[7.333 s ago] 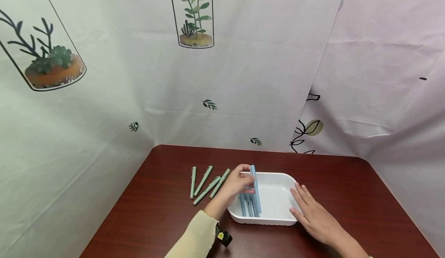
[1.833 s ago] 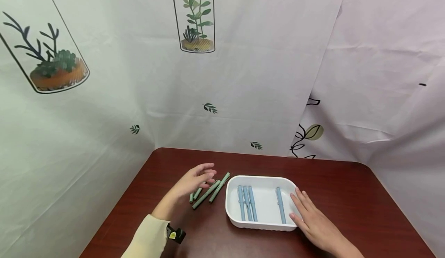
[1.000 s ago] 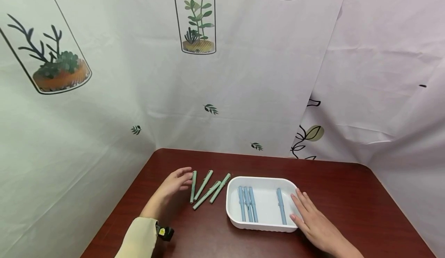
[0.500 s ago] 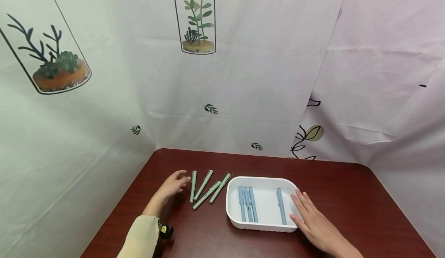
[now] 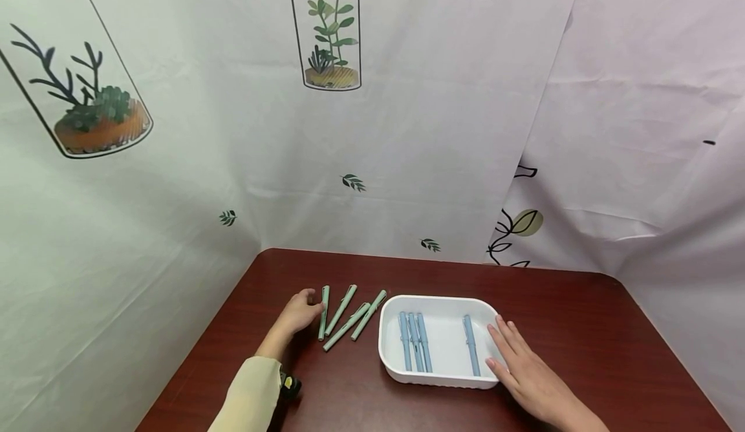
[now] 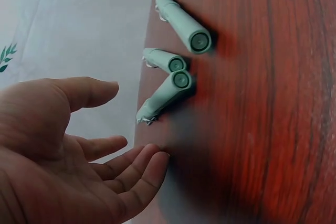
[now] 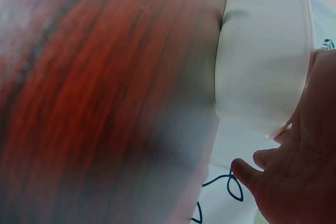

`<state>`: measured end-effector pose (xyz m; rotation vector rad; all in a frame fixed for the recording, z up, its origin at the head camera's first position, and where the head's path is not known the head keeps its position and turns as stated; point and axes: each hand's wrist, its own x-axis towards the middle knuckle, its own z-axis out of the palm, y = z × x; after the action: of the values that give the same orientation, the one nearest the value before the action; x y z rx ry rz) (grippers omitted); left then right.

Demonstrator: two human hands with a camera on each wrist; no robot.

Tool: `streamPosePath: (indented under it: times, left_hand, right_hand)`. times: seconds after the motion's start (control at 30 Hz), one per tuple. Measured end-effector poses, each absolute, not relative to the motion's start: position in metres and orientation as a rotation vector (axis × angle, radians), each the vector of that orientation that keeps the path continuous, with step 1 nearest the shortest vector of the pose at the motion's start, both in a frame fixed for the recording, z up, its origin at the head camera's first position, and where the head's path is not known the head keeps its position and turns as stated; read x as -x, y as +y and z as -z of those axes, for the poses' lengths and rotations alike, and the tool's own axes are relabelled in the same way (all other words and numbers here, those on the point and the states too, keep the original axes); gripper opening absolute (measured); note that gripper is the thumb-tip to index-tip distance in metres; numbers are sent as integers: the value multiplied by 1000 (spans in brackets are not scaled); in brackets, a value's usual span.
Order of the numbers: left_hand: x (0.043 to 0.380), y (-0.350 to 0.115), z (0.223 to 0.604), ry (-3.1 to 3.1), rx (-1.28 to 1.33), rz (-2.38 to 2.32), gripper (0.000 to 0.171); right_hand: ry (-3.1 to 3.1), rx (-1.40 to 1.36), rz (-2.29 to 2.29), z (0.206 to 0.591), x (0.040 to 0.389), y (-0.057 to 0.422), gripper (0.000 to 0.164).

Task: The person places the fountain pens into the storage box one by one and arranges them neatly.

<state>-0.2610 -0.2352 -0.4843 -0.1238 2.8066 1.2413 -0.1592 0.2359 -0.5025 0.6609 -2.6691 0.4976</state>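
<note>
My left hand (image 5: 299,311) is low beside the leftmost light green pen (image 5: 323,319), thumb close to it. In the left wrist view, the left hand (image 6: 79,150) has loosely bent fingers, a gap between thumb and fingers, and nothing held. Several capped green pens lie there, one green pen (image 6: 184,24) with its end toward the camera. My right hand (image 5: 526,374) rests straight fingers on the right side of a white tray (image 5: 433,378). Inside the tray, three blue pens (image 5: 414,343) lie together at left and one blue pen (image 5: 472,346) lies apart at right.
Other green pens, such as the slanted pen (image 5: 346,327), lie between my left hand and the tray. The dark red wooden table (image 5: 349,399) meets a pale cloth backdrop (image 5: 372,134) with printed plants behind and at the sides.
The blue pen my left hand held over the tray now lies at its right side. That hand has since moved left past the green pens and lowered. The right hand stays at the tray.
</note>
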Motion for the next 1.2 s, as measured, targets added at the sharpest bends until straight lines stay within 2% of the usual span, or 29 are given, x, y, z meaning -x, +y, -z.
streamPosePath:
  times: [0.8,1.2]
  left_hand:
    - [271,-225,492,2855,206,-1011,65]
    - [271,-228,490,2858,260,-982,45]
  right_hand:
    - [-2681,-646,-514,503,160,236,62]
    - [-2682,-643,-516,503,159,236,62]
